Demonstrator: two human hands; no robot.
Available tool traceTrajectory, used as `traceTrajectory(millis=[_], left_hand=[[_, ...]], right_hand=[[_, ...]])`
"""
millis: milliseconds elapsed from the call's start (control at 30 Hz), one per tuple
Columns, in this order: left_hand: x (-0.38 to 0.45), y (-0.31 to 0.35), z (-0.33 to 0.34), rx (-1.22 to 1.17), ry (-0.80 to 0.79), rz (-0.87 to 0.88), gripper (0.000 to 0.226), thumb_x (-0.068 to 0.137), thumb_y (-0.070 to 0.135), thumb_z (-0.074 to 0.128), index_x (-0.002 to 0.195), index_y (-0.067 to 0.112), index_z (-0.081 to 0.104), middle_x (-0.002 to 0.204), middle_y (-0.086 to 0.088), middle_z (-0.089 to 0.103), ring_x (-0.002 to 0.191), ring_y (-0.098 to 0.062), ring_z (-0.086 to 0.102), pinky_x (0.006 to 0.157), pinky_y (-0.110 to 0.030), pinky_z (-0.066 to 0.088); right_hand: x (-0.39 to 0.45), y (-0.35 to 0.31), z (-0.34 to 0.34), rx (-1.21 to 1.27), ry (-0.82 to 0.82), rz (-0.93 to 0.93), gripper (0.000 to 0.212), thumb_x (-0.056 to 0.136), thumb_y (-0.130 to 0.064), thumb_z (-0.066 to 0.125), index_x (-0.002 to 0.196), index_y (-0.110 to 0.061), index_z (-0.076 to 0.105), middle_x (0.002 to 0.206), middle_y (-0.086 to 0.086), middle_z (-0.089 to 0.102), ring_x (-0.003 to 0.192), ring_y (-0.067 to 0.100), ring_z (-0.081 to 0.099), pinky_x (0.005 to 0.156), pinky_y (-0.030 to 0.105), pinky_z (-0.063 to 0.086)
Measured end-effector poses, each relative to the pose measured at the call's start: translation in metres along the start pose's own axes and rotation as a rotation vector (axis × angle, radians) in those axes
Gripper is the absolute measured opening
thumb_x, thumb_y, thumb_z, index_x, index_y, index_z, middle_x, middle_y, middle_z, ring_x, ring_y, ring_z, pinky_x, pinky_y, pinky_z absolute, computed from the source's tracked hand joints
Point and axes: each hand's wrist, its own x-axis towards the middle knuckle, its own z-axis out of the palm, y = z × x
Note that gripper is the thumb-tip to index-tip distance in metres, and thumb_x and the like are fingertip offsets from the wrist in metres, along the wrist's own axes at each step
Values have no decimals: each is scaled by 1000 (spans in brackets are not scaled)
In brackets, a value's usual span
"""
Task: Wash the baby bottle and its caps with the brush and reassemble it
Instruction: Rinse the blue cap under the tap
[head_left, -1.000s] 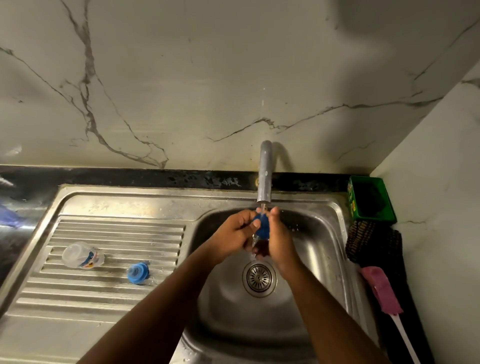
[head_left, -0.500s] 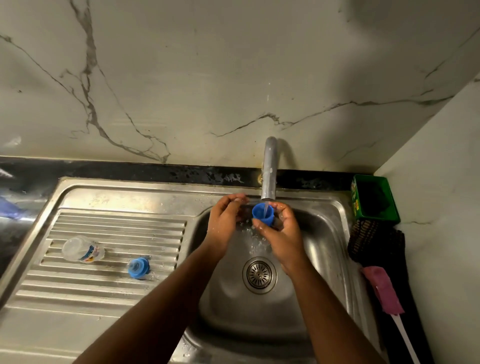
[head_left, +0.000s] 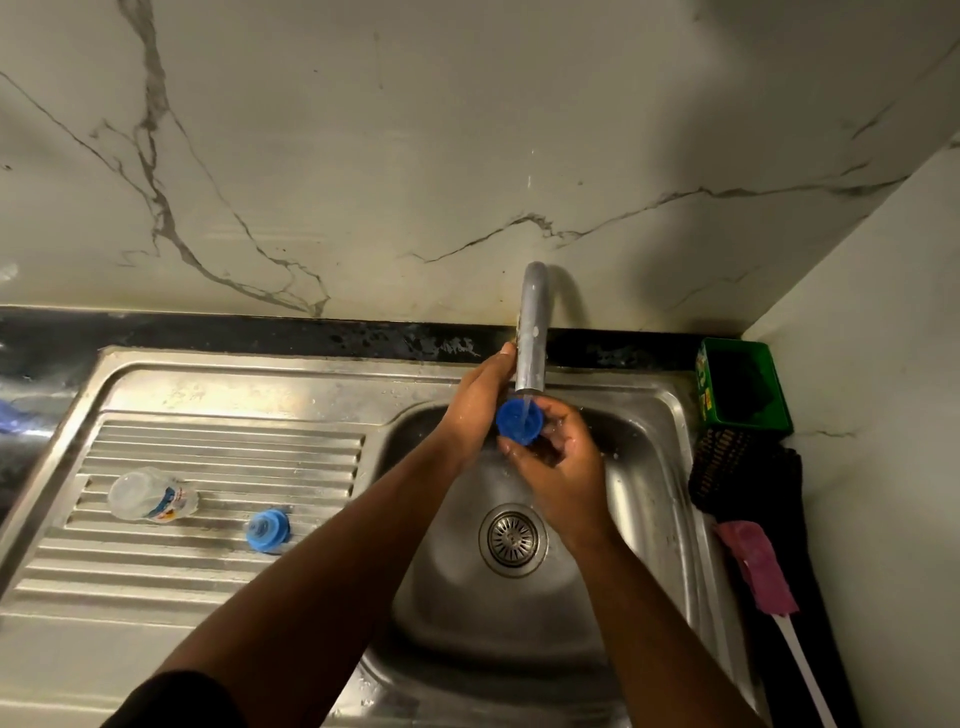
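- Blue plastic is what the right hand (head_left: 563, 457) grips: a blue cap (head_left: 519, 420), open side up, pinched between curled fingers and thumb directly under the tap (head_left: 531, 332), with a thin stream of water falling into it.
- The left hand (head_left: 475, 402) lies against the cap's 9 o'clock side, its fingers stretched up toward 12 o'clock along the tap's spout; whether it grips the spout or only touches it cannot be told.
- Both hands are over the sink (head_left: 644, 499), at 12 o'clock from the drain (head_left: 513, 540).
- On the ribbed drainboard (head_left: 218, 457), at about 9 o'clock from the basin, the clear baby bottle (head_left: 151, 496) lies on its side; a second blue cap piece (head_left: 267, 530) sits just beside it at its 3 o'clock.
- A pink-headed brush (head_left: 758, 566) with a white handle lies on the counter at 3 o'clock from the drain, below a green box (head_left: 740, 384).
- Compared with half a second ago, the left hand has moved from beside the cap up along the spout, and the cap sits closer under the tap's mouth; bottle, second cap and brush lie where they were.
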Motion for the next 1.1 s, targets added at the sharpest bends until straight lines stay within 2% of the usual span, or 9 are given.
traceTrajectory(millis=[233, 333, 400, 500, 567, 667, 833, 1000, 1100], left_hand=[[-2, -3, 15, 53, 7, -50, 42, 108, 54, 32, 103, 25, 61, 95, -3, 70, 81, -11, 68, 57, -13, 54], [-6, 0, 5, 135, -56, -45, 53, 106, 62, 32, 113, 22, 67, 110, -10, 75, 102, -22, 73, 89, -32, 60], [-3, -3, -5, 277, -47, 9, 44, 107, 49, 42, 130, 18, 65, 130, -14, 69, 124, -29, 63, 112, -48, 47], [-10, -22, -27, 564, -12, 133, 36, 107, 28, 52, 140, 16, 58, 124, -5, 64, 118, -21, 61, 108, -37, 46], [-34, -53, -51, 807, 44, 152, 39, 104, 33, 57, 141, 21, 56, 125, -1, 65, 114, -19, 63, 98, -34, 50], [-76, -118, -86, 1192, -19, 22, 63, 95, 57, 61, 149, 26, 48, 154, -3, 50, 145, -24, 44, 123, -48, 27], [-135, -186, -118, 1495, -125, 97, 82, 87, 66, 52, 155, 23, 41, 171, -3, 19, 160, -25, 1, 125, -48, -8], [-173, -209, -129, 1486, 89, 204, 77, 81, 53, 44, 148, 17, 53, 169, -10, 24, 158, -25, 5, 125, -48, -3], [-186, -210, -132, 1448, 215, 120, 95, 81, 63, 40, 160, 10, 31, 172, -12, 6, 159, -28, -3, 126, -48, -2]], right_hand=[[-9, 8, -1, -6, 17, 32, 55, 89, -11, 81, 134, -33, 58, 122, -11, 72, 114, 6, 69, 89, 22, 57], [-16, 4, -5, 35, 100, 55, 54, 89, -10, 80, 134, -24, 53, 125, -7, 71, 113, 4, 69, 88, 21, 56], [-24, 8, -7, -44, 145, 13, 46, 89, -14, 80, 125, -24, 54, 120, -6, 71, 110, 6, 69, 89, 21, 55], [-35, 33, -14, -306, 152, -4, 33, 92, -25, 77, 118, -27, 57, 106, -10, 69, 92, 6, 68, 75, 14, 52], [-41, 57, -23, -520, 51, 216, 28, 94, -39, 72, 115, -27, 58, 103, -3, 70, 89, 19, 69, 70, 23, 56], [-57, 80, -39, -946, -253, 607, 44, 90, -56, 66, 117, -21, 63, 116, 9, 70, 100, 31, 69, 74, 35, 61], [-76, 64, -39, -1228, -198, 282, 50, 91, -61, 61, 125, -24, 59, 120, 5, 70, 105, 30, 68, 85, 36, 55], [-108, 59, -11, -966, -22, -359, 44, 88, -51, 69, 123, -24, 65, 114, -4, 68, 103, 20, 64, 78, 34, 52], [-109, 82, -14, -1256, -384, 136, 42, 88, -48, 65, 122, -23, 65, 124, 1, 70, 116, 27, 65, 88, 33, 52]])
